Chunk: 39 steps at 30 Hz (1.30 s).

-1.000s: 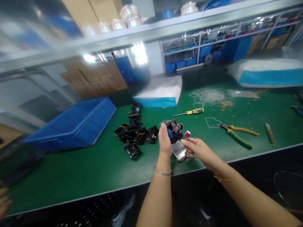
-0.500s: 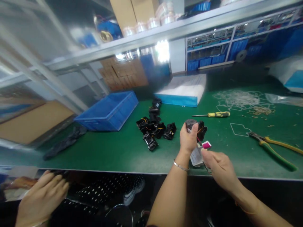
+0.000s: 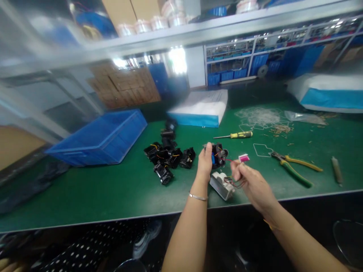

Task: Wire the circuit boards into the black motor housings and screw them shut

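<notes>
My left hand (image 3: 204, 162) grips a black plastic housing (image 3: 218, 155) with wires and a blue part showing inside. Thin red and dark wires (image 3: 235, 184) run to my right hand (image 3: 248, 175), whose fingers are pinched on them. Below the housing, at the table's front, a white-grey plastic part (image 3: 222, 186) lies tilted, with wires crossing over it. A small pink and white tag (image 3: 244, 158) is just above my right fingers. Several similar black housings (image 3: 172, 156) lie in a cluster to the left of my left hand.
A yellow-handled screwdriver (image 3: 241, 135), cutting pliers (image 3: 295, 170) and a bent white wire (image 3: 261, 150) lie on the green table (image 3: 121, 196). Behind are a wire tangle (image 3: 259, 115) and small brass-coloured pieces (image 3: 280, 129). A blue bin (image 3: 99, 138) stands left; a white-and-blue package (image 3: 201, 107) lies at the back.
The view has swung to the right. The held housing has turned so its open inside shows, and my right hand has drawn apart from it with the wires. Another person's hand has mostly left view.
</notes>
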{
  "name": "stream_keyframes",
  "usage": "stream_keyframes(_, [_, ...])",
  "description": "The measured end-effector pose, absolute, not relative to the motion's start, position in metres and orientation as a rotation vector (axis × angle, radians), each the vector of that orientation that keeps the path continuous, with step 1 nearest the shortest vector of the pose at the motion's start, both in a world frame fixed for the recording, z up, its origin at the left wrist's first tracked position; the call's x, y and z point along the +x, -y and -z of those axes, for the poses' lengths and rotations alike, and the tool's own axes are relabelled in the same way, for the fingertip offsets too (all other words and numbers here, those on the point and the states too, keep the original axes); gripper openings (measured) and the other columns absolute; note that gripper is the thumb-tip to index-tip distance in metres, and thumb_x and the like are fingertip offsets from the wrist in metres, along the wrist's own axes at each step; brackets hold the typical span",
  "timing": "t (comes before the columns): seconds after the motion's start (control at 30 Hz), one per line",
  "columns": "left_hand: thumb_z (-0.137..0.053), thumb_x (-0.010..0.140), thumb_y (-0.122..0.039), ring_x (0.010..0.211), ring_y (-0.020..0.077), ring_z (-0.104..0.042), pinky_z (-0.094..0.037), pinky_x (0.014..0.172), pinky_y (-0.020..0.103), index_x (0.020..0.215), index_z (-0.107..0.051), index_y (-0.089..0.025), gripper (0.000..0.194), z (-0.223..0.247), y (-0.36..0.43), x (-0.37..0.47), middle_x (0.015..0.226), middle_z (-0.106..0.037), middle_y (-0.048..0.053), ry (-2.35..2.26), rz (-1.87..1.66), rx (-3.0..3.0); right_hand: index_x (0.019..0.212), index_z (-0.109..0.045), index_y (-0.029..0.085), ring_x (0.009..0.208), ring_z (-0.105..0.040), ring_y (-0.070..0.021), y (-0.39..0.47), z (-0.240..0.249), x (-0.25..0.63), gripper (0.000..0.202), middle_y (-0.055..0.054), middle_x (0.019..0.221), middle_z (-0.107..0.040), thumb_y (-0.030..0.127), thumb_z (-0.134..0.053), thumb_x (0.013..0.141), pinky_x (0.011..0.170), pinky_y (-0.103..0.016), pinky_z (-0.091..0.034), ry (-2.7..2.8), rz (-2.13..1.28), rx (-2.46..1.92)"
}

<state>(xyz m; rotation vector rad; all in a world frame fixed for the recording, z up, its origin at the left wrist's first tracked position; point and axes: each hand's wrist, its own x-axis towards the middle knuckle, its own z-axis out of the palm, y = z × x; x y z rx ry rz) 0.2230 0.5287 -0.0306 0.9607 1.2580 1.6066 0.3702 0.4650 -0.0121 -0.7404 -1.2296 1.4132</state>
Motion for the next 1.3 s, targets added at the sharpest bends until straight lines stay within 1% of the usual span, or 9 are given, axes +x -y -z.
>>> stream_keyframes(0.07, [-0.054,0.078,-0.066,0.084,0.0196,-0.061,-0.046,0.082,0.030,0.092,-0.067,-0.016,0.054,0.030,-0.526,0.224,0.090,-0.068,0.008,-1.408,-1.515,1.204,0.072,-0.066,0.021,0.111,-0.051,-0.0168,-0.474,0.005,0.375,0.027,-0.003,0.114,-0.060,0.039,-0.055,0.089,0.095,-0.027,-0.039,1.066,-1.381,-0.661])
stream_keyframes(0.13, [-0.060,0.074,-0.065,0.090,0.0232,-0.062,-0.044,0.087,0.033,0.105,-0.066,-0.019,0.057,0.031,-0.523,0.225,0.097,-0.068,0.010,-1.569,-1.393,1.365,0.077,-0.067,0.023,0.122,-0.047,-0.0187,-0.482,0.003,0.376,0.024,-0.002,0.127,-0.056,0.040,-0.055,0.088,0.103,-0.031,-0.036,0.943,-1.437,-0.572])
stream_keyframes(0.27, [-0.066,0.066,-0.067,0.099,0.0310,-0.061,-0.041,0.091,0.039,0.133,-0.051,-0.024,0.081,0.035,-0.517,0.224,0.110,-0.066,0.014,-1.800,-1.207,1.470,0.071,-0.060,0.024,0.095,-0.061,-0.0188,-0.487,0.016,0.371,0.021,-0.001,0.082,-0.065,0.041,-0.060,0.084,0.099,-0.039,-0.043,0.673,-1.651,-0.498])
stream_keyframes(0.37, [-0.063,0.070,-0.067,0.104,0.0333,-0.059,-0.039,0.094,0.041,0.138,-0.045,-0.024,0.082,0.036,-0.514,0.223,0.118,-0.062,0.016,-1.876,-1.075,1.687,0.060,-0.050,0.022,0.064,-0.054,-0.0146,-0.481,0.031,0.367,0.033,0.005,0.054,-0.044,0.042,-0.062,0.083,0.091,-0.037,-0.046,0.651,-1.689,-0.569])
stream_keyframes(0.6, [-0.055,0.084,-0.051,0.113,0.0294,-0.051,-0.033,0.099,0.044,0.148,-0.020,-0.027,0.077,0.029,-0.513,0.227,0.119,-0.059,0.012,-1.987,-0.662,2.204,0.058,-0.054,0.019,0.066,-0.052,-0.0155,-0.466,0.051,0.360,0.043,-0.002,0.066,-0.054,0.051,-0.056,0.086,0.073,-0.030,-0.044,1.010,-1.518,-0.819])
stream_keyframes(0.73, [-0.056,0.085,-0.050,0.105,0.0231,-0.056,-0.036,0.095,0.036,0.144,-0.028,-0.034,0.067,0.027,-0.517,0.234,0.115,-0.058,0.006,-1.875,-0.583,2.357,0.055,-0.053,0.019,0.070,-0.052,-0.0164,-0.469,0.053,0.356,0.043,-0.002,0.065,-0.054,0.047,-0.053,0.088,0.074,-0.030,-0.042,1.033,-1.384,-0.763])
stream_keyframes(0.97, [-0.041,0.091,-0.051,0.088,0.0209,-0.059,-0.039,0.075,0.030,0.114,-0.053,-0.030,0.034,0.029,-0.527,0.253,0.098,-0.064,0.004,-1.933,-0.748,2.255,0.059,-0.047,0.021,0.084,-0.055,-0.0195,-0.480,0.047,0.368,0.042,-0.004,0.080,-0.060,0.051,-0.050,0.088,0.082,-0.034,-0.043,0.783,-1.376,-0.679])
stream_keyframes(1.17, [-0.043,0.091,-0.038,0.086,0.0202,-0.060,-0.039,0.071,0.028,0.105,-0.056,-0.029,0.021,0.032,-0.534,0.258,0.093,-0.066,0.003,-1.976,-0.823,2.169,0.054,-0.036,0.022,0.052,-0.034,-0.0125,-0.486,0.046,0.368,0.047,0.005,0.052,-0.028,0.050,-0.048,0.090,0.069,-0.032,-0.043,0.713,-1.447,-0.633])
stream_keyframes(1.3, [-0.043,0.091,-0.036,0.082,0.0190,-0.061,-0.038,0.067,0.026,0.103,-0.056,-0.030,0.019,0.033,-0.538,0.256,0.093,-0.068,0.001,-2.033,-0.795,2.138,0.050,-0.035,0.021,0.055,-0.035,-0.0124,-0.477,0.052,0.361,0.050,0.004,0.051,-0.033,0.046,-0.047,0.092,0.082,-0.035,-0.042,0.873,-1.324,-0.686])
